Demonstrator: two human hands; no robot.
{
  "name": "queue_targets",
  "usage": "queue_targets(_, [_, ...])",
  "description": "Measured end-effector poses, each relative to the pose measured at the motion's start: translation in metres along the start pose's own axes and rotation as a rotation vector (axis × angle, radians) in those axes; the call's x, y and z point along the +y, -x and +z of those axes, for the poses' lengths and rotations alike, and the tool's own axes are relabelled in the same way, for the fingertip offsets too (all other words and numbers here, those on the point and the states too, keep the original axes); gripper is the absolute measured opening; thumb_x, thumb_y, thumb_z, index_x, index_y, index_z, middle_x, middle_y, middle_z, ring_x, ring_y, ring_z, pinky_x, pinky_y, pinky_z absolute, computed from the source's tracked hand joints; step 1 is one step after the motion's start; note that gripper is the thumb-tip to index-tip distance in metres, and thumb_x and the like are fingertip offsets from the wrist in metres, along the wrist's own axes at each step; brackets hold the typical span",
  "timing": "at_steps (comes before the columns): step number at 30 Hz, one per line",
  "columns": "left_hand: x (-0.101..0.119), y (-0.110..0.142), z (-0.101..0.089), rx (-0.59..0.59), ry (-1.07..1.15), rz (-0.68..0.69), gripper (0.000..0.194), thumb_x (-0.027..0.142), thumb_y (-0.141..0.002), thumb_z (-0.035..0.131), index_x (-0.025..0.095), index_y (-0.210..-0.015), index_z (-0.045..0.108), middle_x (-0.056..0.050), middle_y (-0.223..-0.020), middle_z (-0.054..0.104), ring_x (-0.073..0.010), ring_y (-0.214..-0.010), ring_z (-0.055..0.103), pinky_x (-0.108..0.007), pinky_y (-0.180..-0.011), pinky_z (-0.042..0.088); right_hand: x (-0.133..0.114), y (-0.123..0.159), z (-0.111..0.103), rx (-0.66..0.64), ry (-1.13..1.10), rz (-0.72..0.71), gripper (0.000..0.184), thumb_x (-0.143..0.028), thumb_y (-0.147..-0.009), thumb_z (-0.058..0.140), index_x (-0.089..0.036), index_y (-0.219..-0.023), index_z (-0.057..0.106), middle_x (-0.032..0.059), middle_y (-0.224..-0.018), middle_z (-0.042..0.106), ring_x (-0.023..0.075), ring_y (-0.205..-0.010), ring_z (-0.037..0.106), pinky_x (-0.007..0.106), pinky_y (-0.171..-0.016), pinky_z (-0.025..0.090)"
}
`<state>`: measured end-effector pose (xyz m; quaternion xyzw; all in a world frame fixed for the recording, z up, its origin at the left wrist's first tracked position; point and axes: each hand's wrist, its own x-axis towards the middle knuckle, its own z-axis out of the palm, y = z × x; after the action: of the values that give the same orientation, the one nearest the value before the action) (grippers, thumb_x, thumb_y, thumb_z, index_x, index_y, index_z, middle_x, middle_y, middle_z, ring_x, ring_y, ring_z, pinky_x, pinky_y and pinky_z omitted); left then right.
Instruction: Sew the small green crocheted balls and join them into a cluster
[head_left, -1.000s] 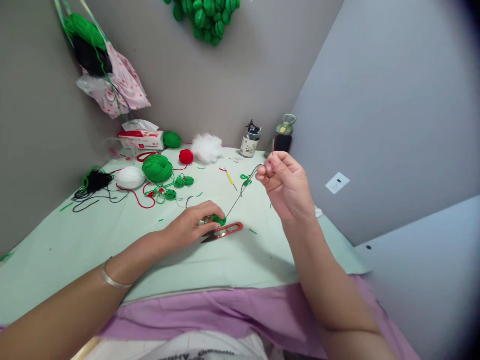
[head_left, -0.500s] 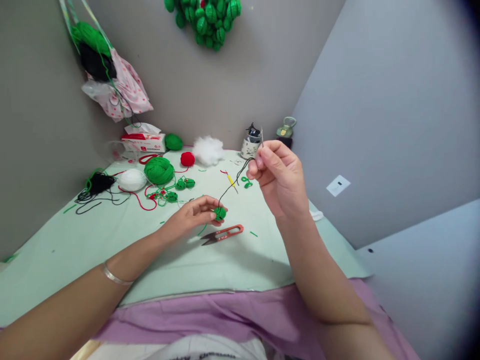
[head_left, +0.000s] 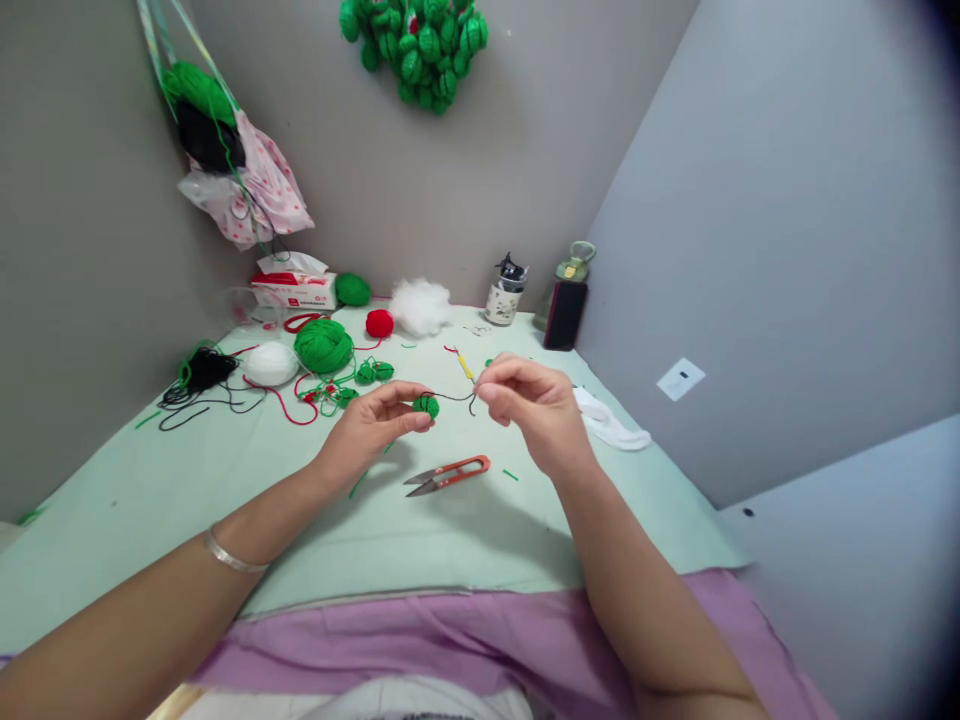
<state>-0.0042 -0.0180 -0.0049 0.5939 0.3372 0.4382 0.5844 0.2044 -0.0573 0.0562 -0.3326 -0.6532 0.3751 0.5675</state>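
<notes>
My left hand (head_left: 371,425) is closed, pinching a small green crocheted ball (head_left: 426,406) with dark stripes between thumb and fingers. From the ball a strand of black yarn (head_left: 450,398) runs across to my right hand (head_left: 525,405). The right thumb and fingertips are pressed together on a needle, which is mostly hidden now, with the yarn's end hanging just below them. Both hands are raised over the table. Below them, orange-handled thread snips (head_left: 450,474) lie with their blades toward the left. A yellow-handled crochet hook (head_left: 466,368) lies behind the right fingertips.
Balls of green yarn (head_left: 323,345), white yarn (head_left: 271,363) and red yarn (head_left: 379,323) stand at the back left, near black yarn (head_left: 210,370) and a tissue box (head_left: 294,290). White stuffing (head_left: 420,306), a jar (head_left: 504,300) and a phone (head_left: 565,315) stand along the wall.
My right hand has come down and closer to the left hand, so the yarn sags lower. My left hand has lifted slightly and turned the ball. The phone shows more fully.
</notes>
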Motion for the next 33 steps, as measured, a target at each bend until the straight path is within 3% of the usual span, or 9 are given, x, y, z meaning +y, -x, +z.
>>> queue_targets(4, [0.005, 0.000, 0.000, 0.062, -0.070, 0.051, 0.036, 0.036, -0.075, 0.079, 0.021, -0.106, 0.070, -0.003, -0.086, 0.070, -0.0182, -0.082, 0.063, -0.031, -0.078, 0.047, 0.005, 0.006, 0.012, -0.059, 0.281, -0.047, 0.009, -0.025, -0.089, 0.066, -0.020, -0.086, 0.073, 0.0011, -0.075, 0.057, 0.0119, -0.069, 0.051, 0.027, -0.061, 0.041])
queue_targets(7, [0.005, 0.001, -0.001, 0.071, -0.108, 0.087, 0.035, 0.036, -0.076, 0.078, 0.021, -0.107, 0.071, -0.002, -0.086, 0.068, -0.0163, -0.080, 0.059, -0.029, -0.073, 0.044, 0.012, 0.008, 0.018, -0.052, 0.445, -0.108, 0.011, -0.022, -0.092, 0.062, -0.021, -0.091, 0.073, 0.0002, -0.073, 0.052, 0.0116, -0.066, 0.048, 0.026, -0.061, 0.039])
queue_targets(14, [0.003, 0.003, 0.001, 0.033, -0.167, 0.114, 0.029, 0.034, -0.078, 0.076, 0.023, -0.105, 0.072, 0.001, -0.077, 0.062, -0.0143, -0.073, 0.053, -0.027, -0.068, 0.041, 0.026, 0.009, 0.023, -0.049, 0.611, -0.286, 0.020, -0.019, -0.096, 0.055, -0.023, -0.105, 0.071, 0.0014, -0.078, 0.051, 0.0129, -0.070, 0.050, 0.027, -0.065, 0.042])
queue_targets(19, [0.006, 0.003, 0.005, -0.008, -0.113, 0.142, 0.028, 0.031, -0.076, 0.078, 0.021, -0.101, 0.072, 0.000, -0.082, 0.064, -0.0152, -0.075, 0.055, -0.029, -0.073, 0.045, 0.031, 0.008, 0.026, -0.115, 0.725, -0.258, 0.022, -0.021, -0.098, 0.050, -0.022, -0.106, 0.070, 0.0035, -0.082, 0.054, 0.0142, -0.073, 0.053, 0.027, -0.068, 0.044])
queue_targets(24, [0.005, 0.002, 0.003, 0.029, -0.127, 0.139, 0.029, 0.033, -0.078, 0.077, 0.022, -0.103, 0.069, -0.001, -0.084, 0.063, -0.0154, -0.077, 0.056, -0.029, -0.072, 0.045, 0.027, 0.010, 0.025, -0.110, 0.702, -0.169, 0.016, -0.019, -0.096, 0.051, -0.019, -0.088, 0.065, 0.0027, -0.082, 0.053, 0.0116, -0.066, 0.049, 0.026, -0.064, 0.041])
queue_targets(33, [0.007, 0.002, 0.000, 0.062, -0.047, 0.222, 0.028, 0.029, -0.080, 0.075, 0.021, -0.105, 0.065, -0.005, -0.110, 0.066, -0.0178, -0.096, 0.062, -0.032, -0.086, 0.049, 0.019, 0.011, 0.025, -0.072, 0.512, -0.049, 0.014, -0.021, -0.094, 0.056, -0.020, -0.092, 0.070, 0.0009, -0.077, 0.055, 0.0120, -0.068, 0.051, 0.026, -0.062, 0.038])
